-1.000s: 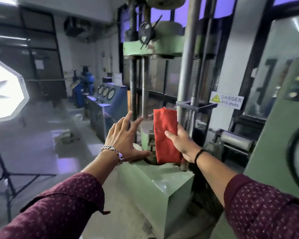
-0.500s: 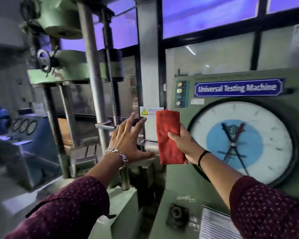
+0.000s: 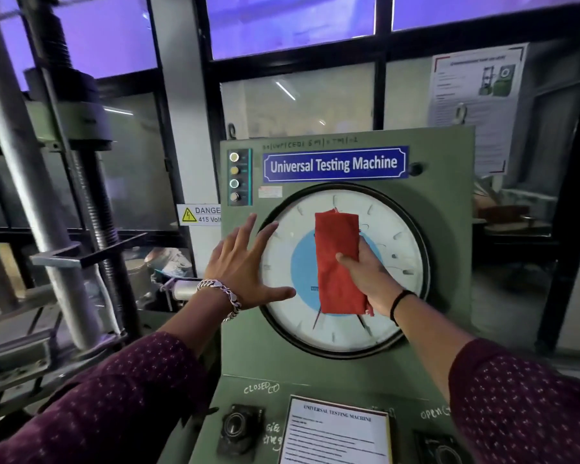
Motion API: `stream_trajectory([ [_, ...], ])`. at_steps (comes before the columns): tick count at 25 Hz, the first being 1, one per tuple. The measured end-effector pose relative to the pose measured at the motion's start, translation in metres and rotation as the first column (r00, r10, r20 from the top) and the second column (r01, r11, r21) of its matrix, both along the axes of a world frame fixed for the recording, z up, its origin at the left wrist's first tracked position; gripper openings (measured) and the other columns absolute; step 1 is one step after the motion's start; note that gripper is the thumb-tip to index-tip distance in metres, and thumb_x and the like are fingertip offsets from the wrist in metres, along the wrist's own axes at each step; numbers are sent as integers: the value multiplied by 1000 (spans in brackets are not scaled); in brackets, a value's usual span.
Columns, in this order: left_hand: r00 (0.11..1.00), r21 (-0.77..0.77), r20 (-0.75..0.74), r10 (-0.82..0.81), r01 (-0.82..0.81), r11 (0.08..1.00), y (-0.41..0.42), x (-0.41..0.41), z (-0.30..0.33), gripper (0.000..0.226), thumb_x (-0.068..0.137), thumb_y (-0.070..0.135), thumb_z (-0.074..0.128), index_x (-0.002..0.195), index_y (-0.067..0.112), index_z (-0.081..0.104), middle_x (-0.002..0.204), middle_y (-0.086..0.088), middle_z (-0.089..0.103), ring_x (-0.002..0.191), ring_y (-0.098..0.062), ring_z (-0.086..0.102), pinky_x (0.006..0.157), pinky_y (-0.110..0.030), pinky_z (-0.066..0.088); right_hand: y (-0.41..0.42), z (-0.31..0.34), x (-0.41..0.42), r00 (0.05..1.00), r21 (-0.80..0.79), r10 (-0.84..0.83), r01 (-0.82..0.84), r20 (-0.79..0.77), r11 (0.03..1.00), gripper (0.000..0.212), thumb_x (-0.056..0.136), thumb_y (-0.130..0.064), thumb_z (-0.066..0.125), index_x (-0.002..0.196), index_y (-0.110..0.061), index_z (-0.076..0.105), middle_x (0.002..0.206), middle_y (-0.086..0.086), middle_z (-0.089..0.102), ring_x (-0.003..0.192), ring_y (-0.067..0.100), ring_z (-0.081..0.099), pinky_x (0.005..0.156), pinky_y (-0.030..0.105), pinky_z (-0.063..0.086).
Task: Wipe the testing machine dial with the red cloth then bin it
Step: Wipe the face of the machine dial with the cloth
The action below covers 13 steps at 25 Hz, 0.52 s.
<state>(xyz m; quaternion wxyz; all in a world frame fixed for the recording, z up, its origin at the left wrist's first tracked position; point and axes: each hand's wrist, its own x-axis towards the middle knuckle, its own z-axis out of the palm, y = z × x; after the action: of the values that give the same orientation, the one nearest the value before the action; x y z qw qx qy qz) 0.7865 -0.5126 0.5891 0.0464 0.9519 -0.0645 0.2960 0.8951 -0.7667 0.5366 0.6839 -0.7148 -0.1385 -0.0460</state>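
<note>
A large round dial with a white face, blue centre and black rim fills the front of the green testing machine. My right hand grips a folded red cloth, held upright in front of the dial's middle and covering most of the pointers. My left hand is spread open at the dial's left rim, fingers fanned and thumb pointing right over the face. Whether cloth or fingers touch the glass cannot be told. No bin is in view.
The machine's sloped console below holds black knobs and an instruction sheet. Steel columns and a threaded screw of the load frame stand at left. A 415-volt danger sign hangs behind. Windows lie beyond.
The view has swung right from the load frame to face the dial head-on. Both hands have moved onto the dial area, the red cloth still in my right hand.
</note>
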Motion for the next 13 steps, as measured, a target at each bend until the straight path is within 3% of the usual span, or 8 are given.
stream_trajectory([
  [4,999,15,-12,-53,53,998,-23,39,-9,138,56,97,70,172,50,9,184,2,-2,163,-37,21,126,-59,29,-44,-11,27,989,16,-145,145,-12,989,34,110,-35,65,130,-62,58,130,-10,77,115,23,78,91,44,65],
  [7,997,2,-19,-81,81,997,-30,72,-14,139,55,100,66,171,51,9,185,2,-3,163,-37,21,126,-61,32,-65,-12,49,961,-53,-276,277,36,959,37,110,-38,60,110,-75,57,111,-19,79,107,22,78,87,42,64],
  [9,994,-14,-24,-105,105,994,-30,94,-19,139,54,101,66,171,52,9,185,2,-3,164,-36,21,126,-61,33,-71,-12,67,904,-152,-401,421,146,894,32,112,-38,56,128,-66,54,120,-10,79,103,27,75,96,43,59],
  [11,991,-14,-23,-130,130,991,-26,118,-25,138,56,101,67,171,52,8,185,2,-2,164,-36,20,127,-60,32,-74,-11,88,777,-207,-559,621,289,756,41,112,-35,53,150,-50,45,134,8,77,108,36,73,93,39,50],
  [13,988,-18,-15,-153,153,988,-18,141,-34,137,57,101,66,171,53,7,185,3,-2,164,-35,20,127,-59,31,-74,-7,115,633,-194,-646,762,428,618,52,109,-25,55,158,-44,46,143,14,74,118,42,73,93,45,55],
])
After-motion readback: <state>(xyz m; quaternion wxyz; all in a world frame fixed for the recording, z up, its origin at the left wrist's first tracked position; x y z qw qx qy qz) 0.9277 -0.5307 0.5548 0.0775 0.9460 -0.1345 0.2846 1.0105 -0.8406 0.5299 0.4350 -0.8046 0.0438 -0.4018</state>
